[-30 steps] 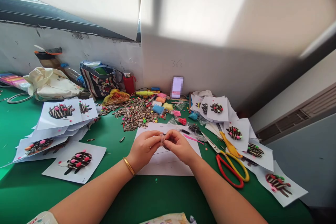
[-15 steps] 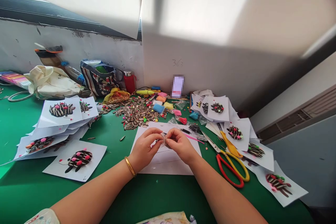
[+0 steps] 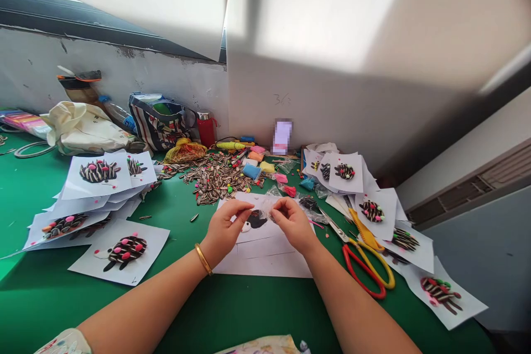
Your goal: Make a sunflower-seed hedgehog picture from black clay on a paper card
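Note:
A crinkled clear plastic wrapper stretches between my two hands above the white paper. My left hand, with a gold bangle at its wrist, pinches at the wrapper's left side. Thumb and forefinger of my right hand are closed on its right side. Beneath the wrapper, a flat black patch with a small white pointed end lies on the paper, partly covered by plastic and fingers. Pencil lines cross the paper below it.
Sunflower seeds lie heaped behind the paper, beside coloured clay packets. Red-and-yellow scissors rest at right. Seed-and-clay hedgehog pictures are stacked on both sides. Bags, a red bottle and a phone stand along the wall.
My hands have moved slightly apart. The wrapper, bunched between the fingers before, is now spread out, and the black patch on the paper shows beneath it.

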The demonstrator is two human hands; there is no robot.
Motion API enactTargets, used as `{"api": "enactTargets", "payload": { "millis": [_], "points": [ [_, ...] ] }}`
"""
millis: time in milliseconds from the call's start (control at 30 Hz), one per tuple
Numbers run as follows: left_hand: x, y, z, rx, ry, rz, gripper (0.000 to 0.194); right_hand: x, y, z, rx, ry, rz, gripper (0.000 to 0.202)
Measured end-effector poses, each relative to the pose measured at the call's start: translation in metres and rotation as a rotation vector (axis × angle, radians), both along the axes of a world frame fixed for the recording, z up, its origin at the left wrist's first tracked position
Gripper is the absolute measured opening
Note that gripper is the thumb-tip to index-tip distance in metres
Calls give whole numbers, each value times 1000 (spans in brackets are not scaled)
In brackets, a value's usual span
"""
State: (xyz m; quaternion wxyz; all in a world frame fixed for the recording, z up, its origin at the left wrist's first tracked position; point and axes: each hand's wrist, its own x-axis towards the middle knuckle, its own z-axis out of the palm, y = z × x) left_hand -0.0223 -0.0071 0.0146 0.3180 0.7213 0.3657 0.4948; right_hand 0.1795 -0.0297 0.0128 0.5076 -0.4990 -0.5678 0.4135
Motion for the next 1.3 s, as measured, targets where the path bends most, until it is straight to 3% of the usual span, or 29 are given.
{"api": "enactTargets", "payload": {
  "millis": [200, 333, 400, 467, 533, 600, 667, 867, 1067, 1300],
  "points": [
    [4, 3, 3, -497, -276, -71, 27, 46, 12, 3, 275, -767, -413, 13],
    [5, 2, 5, -675, -378, -148, 42, 58, 17, 0, 225, -998, -472, 18],
    [5, 3, 5, -732, -433, -178, 43, 52, 14, 1, 286, -978, -490, 20],
    [5, 2, 5, -794, -481, -184, 41, 40, 9, 4, 392, -848, -411, 21],
    [6, 1, 6, -841, -514, -197, 38, 25, 2, 8, 462, -628, -166, 21],
    [7, -1, 7, -863, -535, -246, 34, 11, -4, 10, 426, -435, 47, 22],
    [9, -3, 8, -868, -545, -312, 32, 1, -8, 12, 371, -326, 140, 24],
    [11, -10, 8, -876, -507, -378, 33, -15, -12, 11, 327, -186, 132, 12],
    [10, -13, 9, -1025, -404, -536, 37, -18, -14, 10, 353, -214, 48, 12],
    [7, -9, 8, -938, -427, -397, 30, -15, -14, 10, 375, -262, 128, 22]
  ]
}}
